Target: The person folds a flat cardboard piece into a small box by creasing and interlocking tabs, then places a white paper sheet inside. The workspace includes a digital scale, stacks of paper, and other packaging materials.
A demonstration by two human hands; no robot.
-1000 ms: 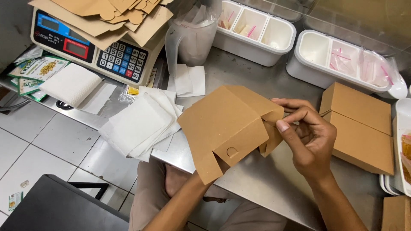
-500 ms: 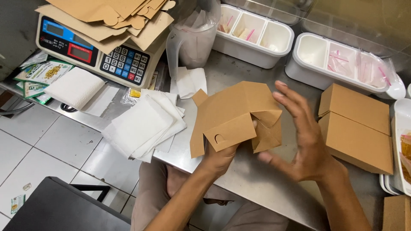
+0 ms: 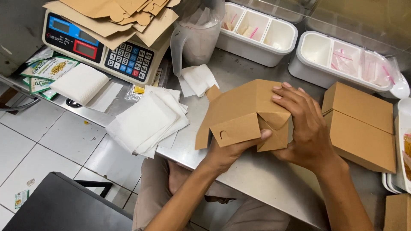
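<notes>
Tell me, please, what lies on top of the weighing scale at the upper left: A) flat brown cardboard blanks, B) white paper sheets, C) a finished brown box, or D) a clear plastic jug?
A: flat brown cardboard blanks are piled on the weighing scale, overhanging its keypad.

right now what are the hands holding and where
Both hold the cardboard box: left hand under its lower edge, right hand over its folded right end.

Bare forearms, no sleeves; left hand point(image 3: 227, 155), right hand point(image 3: 306, 128) ringless; khaki trousers.
</notes>
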